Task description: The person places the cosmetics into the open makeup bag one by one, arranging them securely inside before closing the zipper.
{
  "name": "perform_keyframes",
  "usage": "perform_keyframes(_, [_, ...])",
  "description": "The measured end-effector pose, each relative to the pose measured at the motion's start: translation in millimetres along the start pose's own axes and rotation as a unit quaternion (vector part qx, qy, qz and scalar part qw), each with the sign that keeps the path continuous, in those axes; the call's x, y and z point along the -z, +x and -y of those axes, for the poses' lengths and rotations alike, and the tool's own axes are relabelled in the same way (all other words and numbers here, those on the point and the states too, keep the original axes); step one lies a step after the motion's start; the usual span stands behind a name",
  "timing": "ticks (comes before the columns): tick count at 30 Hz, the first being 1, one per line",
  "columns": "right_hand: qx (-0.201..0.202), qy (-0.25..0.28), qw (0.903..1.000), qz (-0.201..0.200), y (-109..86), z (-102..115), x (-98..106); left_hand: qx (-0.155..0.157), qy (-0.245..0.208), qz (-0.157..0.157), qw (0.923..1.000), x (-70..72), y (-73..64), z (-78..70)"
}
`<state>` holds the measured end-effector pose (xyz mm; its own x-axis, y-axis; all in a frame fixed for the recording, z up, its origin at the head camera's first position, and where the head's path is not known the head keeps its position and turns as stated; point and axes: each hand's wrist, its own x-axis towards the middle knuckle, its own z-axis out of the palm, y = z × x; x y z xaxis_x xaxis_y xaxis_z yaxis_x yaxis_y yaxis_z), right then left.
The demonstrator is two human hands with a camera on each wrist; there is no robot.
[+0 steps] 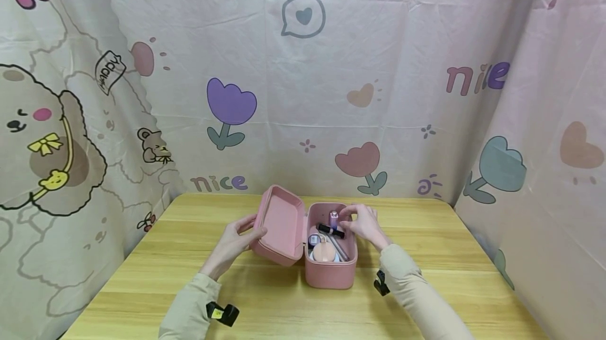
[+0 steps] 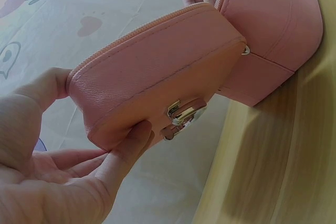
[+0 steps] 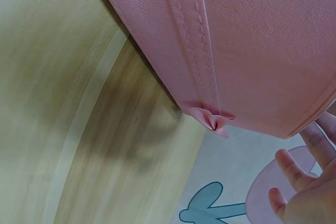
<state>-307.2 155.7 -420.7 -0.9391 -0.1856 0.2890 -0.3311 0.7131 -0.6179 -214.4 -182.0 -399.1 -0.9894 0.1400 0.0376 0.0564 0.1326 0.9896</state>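
Observation:
A pink zip-up cosmetic case (image 1: 330,277) stands unfastened on the table, its lid (image 1: 283,224) swung out to the left. My left hand (image 1: 236,237) grips the outer end of that lid; the left wrist view shows thumb and fingers around its edge, near a metal clasp (image 2: 186,116). At the far right rim, my right hand (image 1: 362,221) reaches inside, its thumb and forefinger apart beside a small purple tube (image 1: 333,219). A black tube (image 1: 330,231), a round peach-coloured item (image 1: 324,252) and slim silvery sticks (image 1: 338,248) lie in the case. From the right wrist, the case wall hides the fingertips.
The wooden table (image 1: 265,303) extends around the case. A patterned curtain (image 1: 303,87) hangs behind the table and along both sides. Each sleeve carries a black wrist camera (image 1: 222,313). A small pink bow-like tab (image 3: 210,121) sticks out from the case wall.

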Motion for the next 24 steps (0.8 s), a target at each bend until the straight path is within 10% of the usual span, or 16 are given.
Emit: perform_keyframes(24, [-0.020, 0.177, 0.9754, -0.131, -17.8, -12, 3, 0.006, 0.001, -0.010, 0.9999, -2.8, -0.5, -2.9])
